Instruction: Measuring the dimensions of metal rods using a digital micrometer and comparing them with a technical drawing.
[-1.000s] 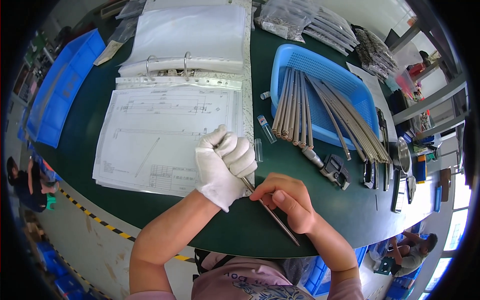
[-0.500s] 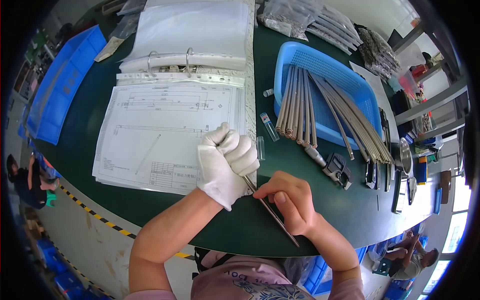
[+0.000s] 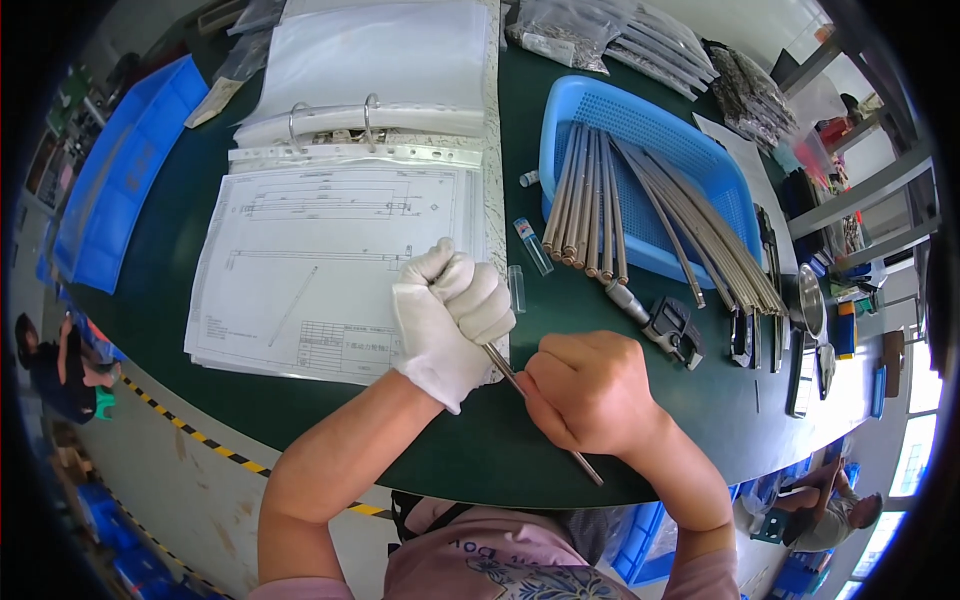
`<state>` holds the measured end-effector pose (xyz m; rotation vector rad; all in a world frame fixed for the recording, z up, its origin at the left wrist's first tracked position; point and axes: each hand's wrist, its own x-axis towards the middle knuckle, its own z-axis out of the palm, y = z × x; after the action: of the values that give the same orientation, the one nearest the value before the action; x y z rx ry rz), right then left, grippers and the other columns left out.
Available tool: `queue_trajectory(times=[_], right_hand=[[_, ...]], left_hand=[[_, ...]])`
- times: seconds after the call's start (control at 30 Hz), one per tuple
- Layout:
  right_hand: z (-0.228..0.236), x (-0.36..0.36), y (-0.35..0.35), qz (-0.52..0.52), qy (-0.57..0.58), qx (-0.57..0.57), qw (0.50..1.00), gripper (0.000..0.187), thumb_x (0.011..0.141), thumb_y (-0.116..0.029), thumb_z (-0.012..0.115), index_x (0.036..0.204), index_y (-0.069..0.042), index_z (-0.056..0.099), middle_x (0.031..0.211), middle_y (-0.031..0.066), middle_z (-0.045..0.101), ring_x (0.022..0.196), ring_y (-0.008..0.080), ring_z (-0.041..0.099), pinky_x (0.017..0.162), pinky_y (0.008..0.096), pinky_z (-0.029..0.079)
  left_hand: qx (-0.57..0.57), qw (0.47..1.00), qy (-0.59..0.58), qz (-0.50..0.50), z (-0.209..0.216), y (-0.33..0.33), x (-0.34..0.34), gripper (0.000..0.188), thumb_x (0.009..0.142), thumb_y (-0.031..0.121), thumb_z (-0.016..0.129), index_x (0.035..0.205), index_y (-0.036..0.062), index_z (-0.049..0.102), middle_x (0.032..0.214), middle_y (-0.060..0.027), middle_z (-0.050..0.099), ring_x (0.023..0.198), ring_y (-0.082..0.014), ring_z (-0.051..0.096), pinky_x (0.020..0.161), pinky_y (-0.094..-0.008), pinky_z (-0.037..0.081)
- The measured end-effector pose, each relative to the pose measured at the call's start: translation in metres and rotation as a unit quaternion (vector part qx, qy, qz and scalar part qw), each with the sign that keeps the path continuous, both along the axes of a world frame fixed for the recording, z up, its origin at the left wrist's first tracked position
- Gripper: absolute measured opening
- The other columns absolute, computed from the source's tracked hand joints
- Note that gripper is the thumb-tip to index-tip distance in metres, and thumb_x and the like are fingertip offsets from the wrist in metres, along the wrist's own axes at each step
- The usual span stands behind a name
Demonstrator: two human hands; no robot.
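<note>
At the near right corner of the open ring binder [image 3: 260, 300], a person's gloved left hand [image 3: 452, 325] clenches a slim metal rod [image 3: 504, 366], the bare right hand [image 3: 594, 392] closed over it lower down, and a loosened grip could let it slip.

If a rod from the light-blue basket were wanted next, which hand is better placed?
Probably the right hand: though also on the held rod, it is closer to the rods jutting from the basket. The gloved left hand grips the held rod farther off, over the drawing.
</note>
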<state>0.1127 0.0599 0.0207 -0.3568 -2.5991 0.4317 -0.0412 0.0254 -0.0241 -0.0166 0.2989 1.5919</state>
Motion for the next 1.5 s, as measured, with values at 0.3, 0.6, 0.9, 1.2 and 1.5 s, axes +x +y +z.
queue_trajectory(times=[0.3,0.6,0.9,1.2,1.5], right_hand=[[-0.005,0.031,-0.001,-0.003,0.047,-0.052,0.998,0.018,0.064,-0.009,0.061,0.054,-0.007,0.046,0.051,0.0046,0.04,0.039,0.0217,0.042,0.036,0.0326,0.033],[-0.018,0.058,-0.018,-0.005,0.023,-0.083,0.996,0.016,0.063,-0.008,0.06,0.054,-0.007,0.047,0.05,0.0046,0.04,0.038,0.0218,0.041,0.036,0.0325,0.033],[-0.022,0.056,-0.019,-0.016,0.032,-0.097,0.995,0.011,0.057,-0.003,0.056,0.052,-0.006,0.047,0.047,0.0057,0.04,0.036,0.0228,0.038,0.035,0.0321,0.03],[-0.006,0.045,-0.026,-0.013,-0.036,-0.003,0.999,0.02,0.058,-0.007,0.061,0.051,-0.008,0.042,0.052,0.0036,0.041,0.038,0.0197,0.042,0.035,0.03,0.032],[0.005,0.038,-0.022,-0.026,-0.083,-0.02,0.996,0.022,0.064,-0.01,0.063,0.056,-0.008,0.042,0.054,0.0039,0.039,0.042,0.0197,0.045,0.037,0.0316,0.037]], left_hand=[[-0.016,1.0,0.011,0.009,0.001,0.0,-0.001,0.044,0.086,0.029,0.035,0.046,0.0165,0.021,0.046,0.0034,0.018,0.039,-0.0103,0.015,0.038,-0.0268,0.011],[0.012,1.0,0.009,0.008,-0.001,0.002,-0.002,0.045,0.086,0.029,0.037,0.046,0.0172,0.021,0.044,0.0035,0.018,0.036,-0.0101,0.017,0.037,-0.0259,0.013],[0.008,1.0,0.01,0.003,-0.001,0.002,-0.002,0.045,0.085,0.03,0.038,0.046,0.0172,0.021,0.044,0.0031,0.019,0.036,-0.0105,0.017,0.037,-0.0264,0.013],[-0.013,1.0,0.005,0.003,-0.001,0.0,-0.002,0.045,0.086,0.031,0.037,0.047,0.0175,0.021,0.044,0.0032,0.018,0.036,-0.0108,0.017,0.037,-0.0263,0.015],[-0.037,0.999,0.009,0.007,0.001,0.002,-0.003,0.044,0.086,0.03,0.037,0.046,0.0173,0.022,0.044,0.0028,0.019,0.036,-0.0112,0.017,0.036,-0.0267,0.015]])
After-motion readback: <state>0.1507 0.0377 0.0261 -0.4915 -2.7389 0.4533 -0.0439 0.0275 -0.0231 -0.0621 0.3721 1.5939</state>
